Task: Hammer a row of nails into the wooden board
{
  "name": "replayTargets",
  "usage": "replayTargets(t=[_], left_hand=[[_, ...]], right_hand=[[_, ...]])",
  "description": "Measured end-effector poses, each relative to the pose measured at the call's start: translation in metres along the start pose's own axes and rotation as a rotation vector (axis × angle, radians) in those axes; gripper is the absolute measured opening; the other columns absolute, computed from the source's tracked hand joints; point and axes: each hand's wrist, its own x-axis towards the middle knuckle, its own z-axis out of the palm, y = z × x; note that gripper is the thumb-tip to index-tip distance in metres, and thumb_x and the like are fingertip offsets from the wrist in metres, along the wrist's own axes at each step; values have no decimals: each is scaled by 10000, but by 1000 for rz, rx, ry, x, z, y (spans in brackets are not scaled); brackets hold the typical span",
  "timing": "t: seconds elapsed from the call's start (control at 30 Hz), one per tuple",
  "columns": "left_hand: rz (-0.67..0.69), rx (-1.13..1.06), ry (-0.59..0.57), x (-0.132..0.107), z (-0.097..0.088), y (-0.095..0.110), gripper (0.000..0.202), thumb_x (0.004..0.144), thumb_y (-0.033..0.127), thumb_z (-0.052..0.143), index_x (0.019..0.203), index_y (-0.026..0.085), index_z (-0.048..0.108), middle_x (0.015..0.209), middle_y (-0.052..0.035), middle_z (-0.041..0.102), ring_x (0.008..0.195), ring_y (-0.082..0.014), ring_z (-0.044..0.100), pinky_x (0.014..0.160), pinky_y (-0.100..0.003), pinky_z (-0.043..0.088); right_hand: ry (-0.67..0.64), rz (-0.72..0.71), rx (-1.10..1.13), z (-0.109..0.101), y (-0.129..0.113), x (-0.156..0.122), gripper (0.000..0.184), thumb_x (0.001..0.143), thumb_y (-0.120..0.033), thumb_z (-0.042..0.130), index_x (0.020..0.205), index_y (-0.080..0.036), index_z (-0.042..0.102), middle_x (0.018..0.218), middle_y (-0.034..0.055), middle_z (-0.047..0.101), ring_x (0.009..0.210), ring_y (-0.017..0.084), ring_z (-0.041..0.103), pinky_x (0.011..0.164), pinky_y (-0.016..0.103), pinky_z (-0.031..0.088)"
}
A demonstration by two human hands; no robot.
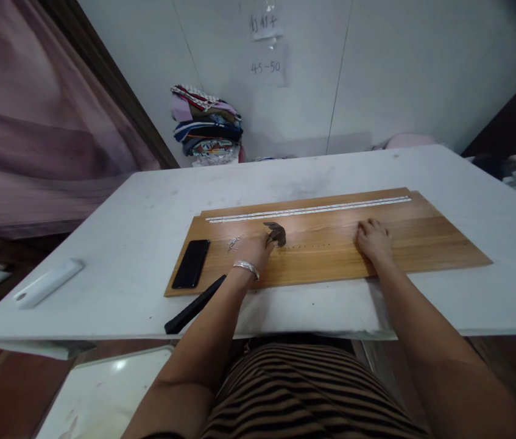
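The hammer is over the left half of the board, its dark metal head above the wood and its black handle slanting out past the board's near edge. The left hand, with a silvery bracelet at the wrist, has its fingers drawn in narrow, holding the hammer close below the head. The right hand rests on the board right of its middle, fingers bent and near one another; I cannot tell whether anything is under them. Between the two hands a row of small dark dots runs along the board, too small to tell whether they are holes or nail tops. A few loose nails lie on the board just left of the left hand. Two pale marked strips run side by side along the board's far side, and a black phone lies at its left end. The board lies on a white tabletop, and well left of the board is a white, long object. Beyond the board, past the tabletop's far edge, folded clothes are stacked by a wall with handwritten paper, one sheet reading "45-50"
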Motion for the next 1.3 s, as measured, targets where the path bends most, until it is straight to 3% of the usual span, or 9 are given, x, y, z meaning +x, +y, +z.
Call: replayTargets(t=[0.27,0.53,0.77,1.03,1.3], left_hand=[[22,2,25,2,3,-1,323,1091,381,569,1234,197,792,1308,-137,799,1253,-282,731,1063,-347,535],[-3,-11,0,1,0,0,373,1109,417,524,1268,196,779,1296,-141,807,1211,-299,750,1025,-375,555],[31,20,52,2,4,0,313,1084,376,574,1222,201,795,1337,-139,792,1282,-294,717,1094,-374,526],[0,-11,13,0,0,1,354,1100,400,541,1258,197,785,1276,-143,810,1207,-294,750,1032,-366,549],[23,32,15,0,1,1,361,1104,370,540,1267,158,782,1340,-164,788,1259,-302,727,1071,-372,525]], right_hand=[[16,0,18,-1,-1,-1,445,1067,-279,364,1190,-188,782,1372,194,688,1282,342,550,1086,515,413],[16,-8,3,-2,-1,-2,436,1045,-280,385,1210,-204,781,1329,184,699,1257,339,542,1065,504,421],[39,-6,30,-3,-3,-2,428,1037,-271,394,1198,-214,787,1311,182,705,1249,344,547,1079,517,408],[-6,4,-52,-4,-2,-1,431,1072,-266,379,1243,-219,772,1361,162,690,1290,309,557,1092,461,403],[8,-8,8,-1,0,1,437,1054,-268,367,1187,-196,777,1314,181,693,1253,332,546,1076,498,396]])
